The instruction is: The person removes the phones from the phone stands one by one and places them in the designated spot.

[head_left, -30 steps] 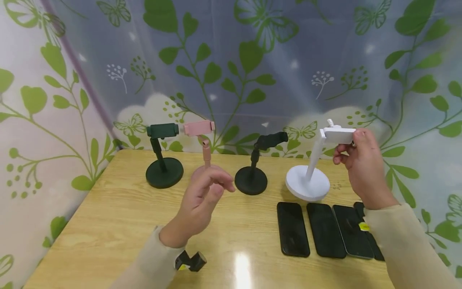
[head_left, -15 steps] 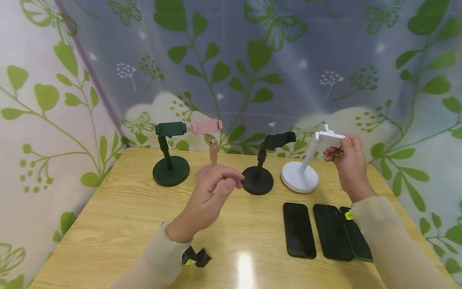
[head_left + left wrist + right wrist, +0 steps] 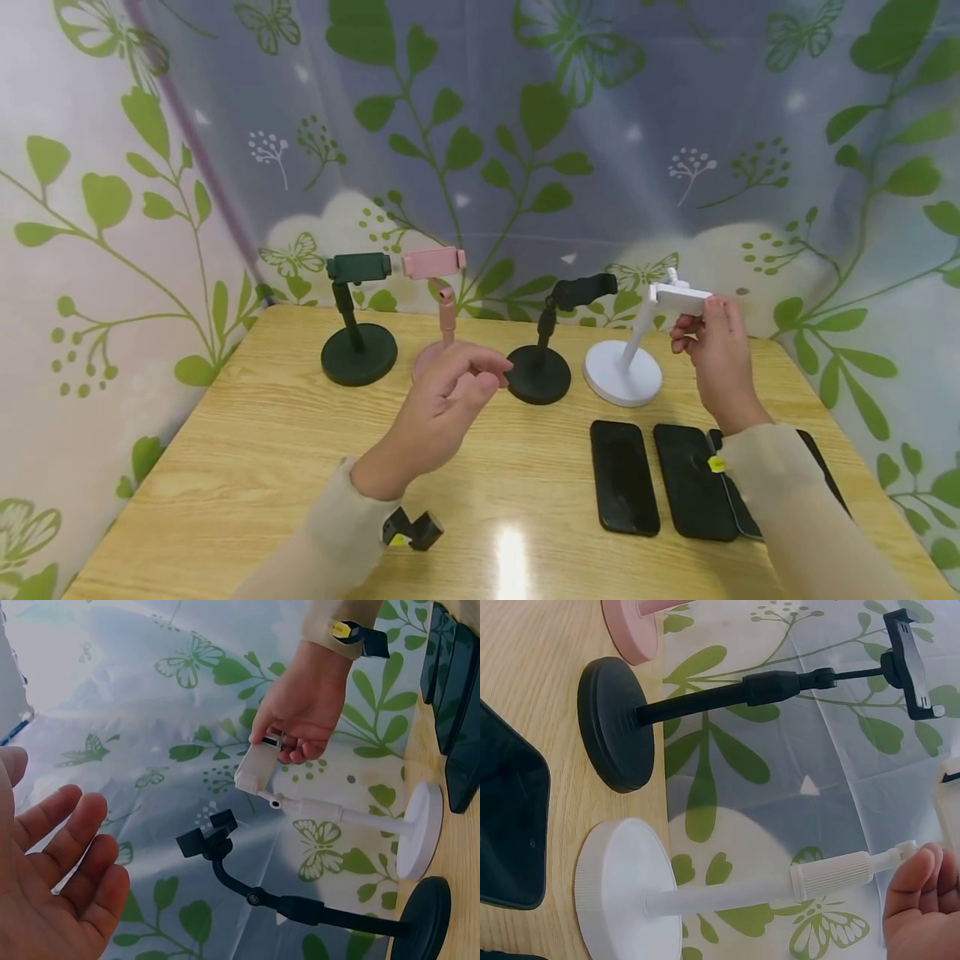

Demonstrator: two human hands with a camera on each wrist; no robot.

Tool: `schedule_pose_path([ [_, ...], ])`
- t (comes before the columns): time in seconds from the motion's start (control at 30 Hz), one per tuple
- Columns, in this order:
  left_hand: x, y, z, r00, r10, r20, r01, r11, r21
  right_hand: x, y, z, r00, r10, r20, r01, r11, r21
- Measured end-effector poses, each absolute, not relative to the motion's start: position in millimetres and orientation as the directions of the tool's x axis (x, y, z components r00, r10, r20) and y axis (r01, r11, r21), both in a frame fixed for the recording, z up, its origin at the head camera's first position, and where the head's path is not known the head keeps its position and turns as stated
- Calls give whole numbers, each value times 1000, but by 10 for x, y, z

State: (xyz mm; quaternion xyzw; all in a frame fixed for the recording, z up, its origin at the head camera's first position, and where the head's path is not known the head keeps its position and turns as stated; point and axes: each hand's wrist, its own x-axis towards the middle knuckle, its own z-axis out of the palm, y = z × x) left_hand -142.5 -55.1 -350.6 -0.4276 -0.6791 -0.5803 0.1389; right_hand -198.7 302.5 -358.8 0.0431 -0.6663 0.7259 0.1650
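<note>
At the right, my right hand (image 3: 720,358) pinches the end of the clamp head (image 3: 681,301) of a white phone stand between thumb and fingers. The stand's round white base (image 3: 621,375) is on the table, its pole leaning right. In the right wrist view the ribbed collar (image 3: 832,877) of its pole shows beside my fingertips. My left hand (image 3: 438,408) hovers over the table with relaxed, bent fingers and holds nothing. It partly hides the base of a pink phone stand (image 3: 435,263). A black phone stand (image 3: 538,375) stands between my hands.
A dark green phone stand (image 3: 358,354) is at the back left. Several black phones lie side by side at the right, one phone (image 3: 624,479) nearest the middle; my right sleeve covers part of the others. A leaf-patterned curtain (image 3: 480,167) hangs behind the wooden table (image 3: 247,442).
My right hand has moved left with the white stand, whose base now sits closer to the black stand. The head view has shifted slightly. My left hand keeps its pose.
</note>
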Motion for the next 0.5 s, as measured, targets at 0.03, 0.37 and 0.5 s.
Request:
schedule_pose_path([
  [0.03, -1432, -565, -3502, -598, 418, 684, 747, -20, 665, -1982, 3012, -3592, -941, 188, 280, -296, -59, -954],
  [0.37, -1562, -840, -3594, -794, 319, 517, 597, 249, 762, -1731, 2883, -3705, -907, 303, 293, -273, 108, -956],
  [0.5, -1664, -1028, -3710, -855, 147, 497, 506, 441, 741, -1613, 2849, -3782, -835, 336, 435, -341, 304, -890],
])
